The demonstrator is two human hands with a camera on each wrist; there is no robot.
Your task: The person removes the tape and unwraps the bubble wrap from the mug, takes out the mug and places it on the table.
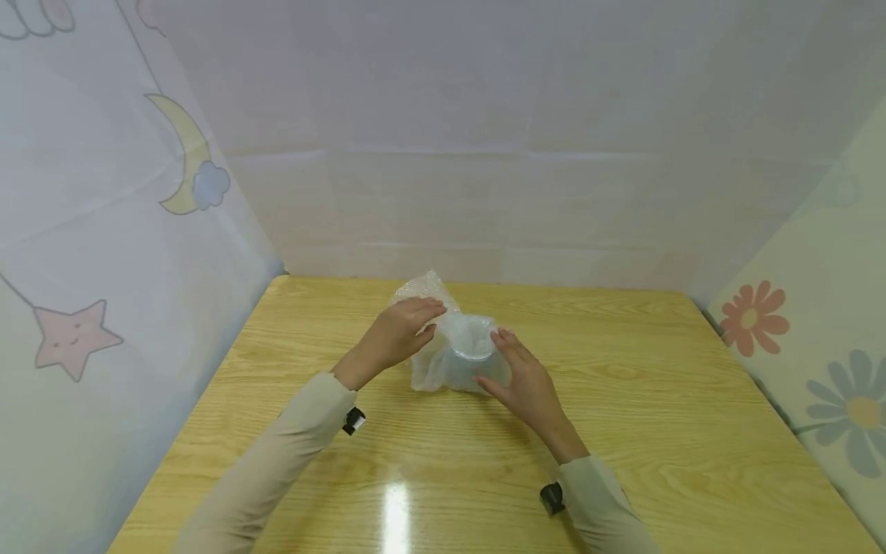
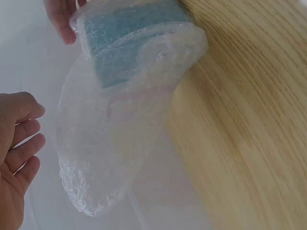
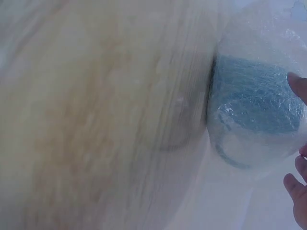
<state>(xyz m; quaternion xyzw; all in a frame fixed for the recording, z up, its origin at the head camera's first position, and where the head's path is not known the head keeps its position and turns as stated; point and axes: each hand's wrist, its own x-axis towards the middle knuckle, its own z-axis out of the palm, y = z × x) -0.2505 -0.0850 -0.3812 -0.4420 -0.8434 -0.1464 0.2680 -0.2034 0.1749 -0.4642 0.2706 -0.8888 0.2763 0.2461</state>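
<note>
A teal-blue object (image 2: pixel 129 40), its kind hidden by the wrapping, sits on the table inside clear bubble wrap (image 1: pixel 472 338). A loose flap of the wrap (image 2: pixel 110 143) stretches away from it in the left wrist view. My left hand (image 1: pixel 396 332) hovers at the left by this flap, fingers loosely bent, and a gap separates it from the wrap in the left wrist view. At the right side of the bundle is my right hand (image 1: pixel 531 385), thumb and fingers spread. In the right wrist view its thumb (image 3: pixel 298 86) appears to touch the wrap.
The wood-grain table (image 1: pixel 623 400) reaches back to a pale cloth wall (image 1: pixel 443 200). Printed cloth walls stand on the left (image 1: pixel 104 254) and right. Small black devices (image 1: pixel 552 498) are strapped at both wrists.
</note>
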